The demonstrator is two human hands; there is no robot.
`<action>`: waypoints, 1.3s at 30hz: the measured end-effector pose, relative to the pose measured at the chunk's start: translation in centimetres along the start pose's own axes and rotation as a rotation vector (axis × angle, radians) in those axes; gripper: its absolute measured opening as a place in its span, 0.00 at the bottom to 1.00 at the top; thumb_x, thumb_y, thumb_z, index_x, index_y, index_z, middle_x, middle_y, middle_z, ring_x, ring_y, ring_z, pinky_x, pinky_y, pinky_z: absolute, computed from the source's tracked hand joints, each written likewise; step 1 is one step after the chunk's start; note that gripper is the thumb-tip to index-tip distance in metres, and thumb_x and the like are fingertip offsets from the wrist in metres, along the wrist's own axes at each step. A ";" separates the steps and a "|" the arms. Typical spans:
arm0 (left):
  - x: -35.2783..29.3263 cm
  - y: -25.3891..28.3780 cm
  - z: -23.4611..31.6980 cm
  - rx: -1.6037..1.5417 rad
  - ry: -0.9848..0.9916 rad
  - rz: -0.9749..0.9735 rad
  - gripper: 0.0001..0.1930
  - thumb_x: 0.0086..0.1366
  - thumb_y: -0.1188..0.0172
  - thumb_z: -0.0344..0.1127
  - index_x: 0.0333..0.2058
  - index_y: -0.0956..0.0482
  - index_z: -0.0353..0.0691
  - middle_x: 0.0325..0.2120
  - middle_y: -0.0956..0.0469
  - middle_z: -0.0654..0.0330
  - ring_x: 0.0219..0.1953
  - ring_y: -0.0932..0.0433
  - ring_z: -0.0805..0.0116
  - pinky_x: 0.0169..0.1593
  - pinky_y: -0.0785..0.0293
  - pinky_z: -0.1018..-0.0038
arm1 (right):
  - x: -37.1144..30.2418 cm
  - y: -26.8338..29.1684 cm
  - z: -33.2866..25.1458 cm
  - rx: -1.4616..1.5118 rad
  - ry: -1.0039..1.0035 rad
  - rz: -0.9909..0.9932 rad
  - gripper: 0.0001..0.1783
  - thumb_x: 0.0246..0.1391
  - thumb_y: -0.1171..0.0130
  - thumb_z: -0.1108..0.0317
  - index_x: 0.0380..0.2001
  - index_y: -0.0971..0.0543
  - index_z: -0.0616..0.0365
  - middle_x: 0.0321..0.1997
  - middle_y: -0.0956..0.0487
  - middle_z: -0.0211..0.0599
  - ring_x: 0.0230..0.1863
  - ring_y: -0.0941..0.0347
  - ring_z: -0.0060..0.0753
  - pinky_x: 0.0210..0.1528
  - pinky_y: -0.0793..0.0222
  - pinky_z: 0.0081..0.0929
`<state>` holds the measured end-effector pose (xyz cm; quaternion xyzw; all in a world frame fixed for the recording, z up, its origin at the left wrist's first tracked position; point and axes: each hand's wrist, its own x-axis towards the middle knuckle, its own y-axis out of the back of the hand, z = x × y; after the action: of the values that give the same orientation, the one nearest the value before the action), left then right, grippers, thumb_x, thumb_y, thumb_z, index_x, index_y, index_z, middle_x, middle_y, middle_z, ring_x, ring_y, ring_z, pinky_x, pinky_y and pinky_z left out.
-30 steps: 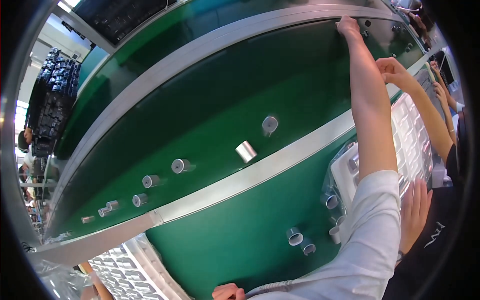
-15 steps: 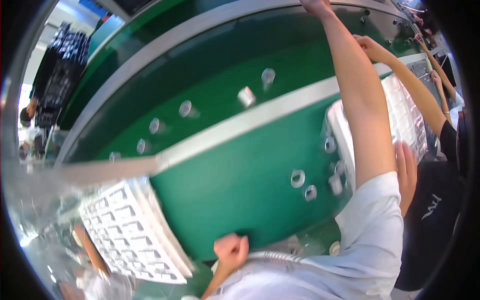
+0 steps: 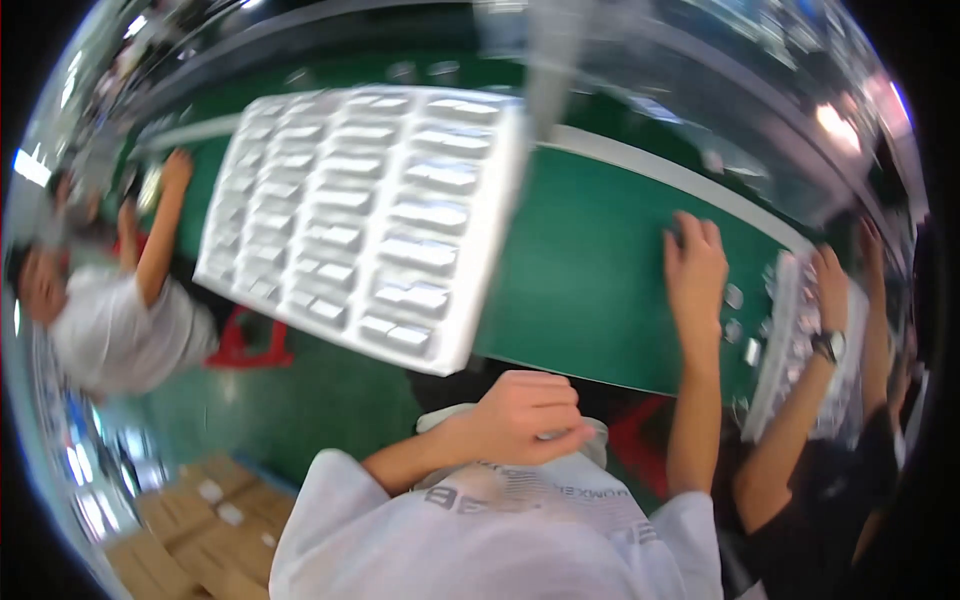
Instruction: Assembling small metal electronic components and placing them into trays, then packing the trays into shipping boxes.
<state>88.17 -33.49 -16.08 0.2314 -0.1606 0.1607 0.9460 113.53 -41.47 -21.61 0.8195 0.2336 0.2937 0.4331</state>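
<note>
My left hand (image 3: 525,418) is in front of my shirt with its fingers curled in. A small shiny spot shows at its fingers, but I cannot make out what it is. Farther right, my right hand (image 3: 697,268) is over the green tabletop (image 3: 590,270), thumb and fingers apart, with nothing visible between them. To the left of it lies a stack of white trays (image 3: 490,250), its top one filled with rows of silvery pieces. Small round clear-and-metal pieces (image 3: 733,296) lie on the tabletop to the right of my right hand.
A co-worker's arm with a watch (image 3: 828,346) reaches over another white tray (image 3: 775,350) at the right. Another person (image 3: 130,320) sits at the left near a red stool (image 3: 245,345). Cardboard boxes (image 3: 205,510) are on the floor. A pale rail (image 3: 680,180) borders the tabletop.
The view has swung left, bringing the left tray stack nearer the middle. My right arm, stretched far across the belt before, is drawn back over the tabletop. My left hand is now before my shirt.
</note>
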 end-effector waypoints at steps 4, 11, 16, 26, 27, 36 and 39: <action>0.0 6.0 3.4 0.294 -0.117 0.073 0.08 0.53 0.34 0.31 0.30 0.24 0.41 0.20 0.33 0.63 0.21 0.30 0.64 0.24 0.33 0.69 | -1.9 -0.6 1.0 -0.031 0.078 0.053 0.12 0.55 0.41 0.71 0.44 0.23 0.58 0.37 0.25 0.45 0.34 0.25 0.48 0.38 0.29 0.39; 2.9 12.7 1.8 0.762 0.220 0.203 0.12 0.55 0.37 0.23 0.40 0.21 0.37 0.31 0.24 0.55 0.34 0.25 0.54 0.36 0.30 0.64 | -0.7 -3.3 0.1 -0.137 0.077 0.093 0.20 0.48 0.34 0.60 0.47 0.19 0.50 0.50 0.22 0.42 0.48 0.28 0.51 0.49 0.30 0.42; 4.6 11.2 -0.7 0.844 0.197 0.193 0.11 0.52 0.36 0.21 0.36 0.20 0.37 0.31 0.23 0.55 0.33 0.24 0.56 0.36 0.29 0.66 | -0.9 -3.0 1.4 0.082 0.045 0.256 0.20 0.48 0.32 0.62 0.46 0.19 0.50 0.53 0.23 0.43 0.51 0.28 0.49 0.53 0.32 0.40; 5.9 -7.6 -5.1 0.155 0.109 -0.113 0.11 0.54 0.37 0.22 0.37 0.19 0.38 0.30 0.23 0.57 0.30 0.23 0.59 0.33 0.26 0.69 | -4.9 4.5 8.2 -0.093 -0.331 0.179 0.12 0.51 0.38 0.68 0.38 0.22 0.62 0.34 0.28 0.42 0.33 0.28 0.39 0.35 0.32 0.31; 5.7 -7.8 -5.6 0.108 0.134 -0.108 0.11 0.54 0.38 0.22 0.37 0.19 0.37 0.30 0.23 0.57 0.30 0.23 0.61 0.33 0.26 0.71 | -5.0 4.1 8.7 -0.230 -0.259 0.123 0.14 0.50 0.36 0.67 0.39 0.21 0.61 0.35 0.28 0.42 0.33 0.29 0.42 0.35 0.32 0.34; 6.2 -5.9 -8.7 -0.265 0.339 -0.007 0.14 0.60 0.41 0.22 0.45 0.22 0.35 0.36 0.21 0.56 0.37 0.21 0.69 0.39 0.24 0.74 | -4.1 3.3 5.9 0.286 -0.258 -0.033 0.17 0.52 0.36 0.64 0.43 0.20 0.64 0.36 0.24 0.35 0.39 0.25 0.28 0.37 0.30 0.27; 8.4 -6.8 -8.0 -0.941 0.539 0.251 0.21 0.64 0.40 0.27 0.55 0.30 0.32 0.48 0.25 0.50 0.47 0.22 0.64 0.49 0.24 0.68 | -5.7 1.3 3.2 1.331 -0.383 -0.038 0.20 0.57 0.40 0.66 0.50 0.24 0.66 0.43 0.23 0.33 0.42 0.27 0.19 0.39 0.30 0.21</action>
<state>100.13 -33.35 -22.26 -0.2861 0.0062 0.2367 0.9285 111.75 -47.58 -23.57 0.9440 0.2979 -0.0697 -0.1232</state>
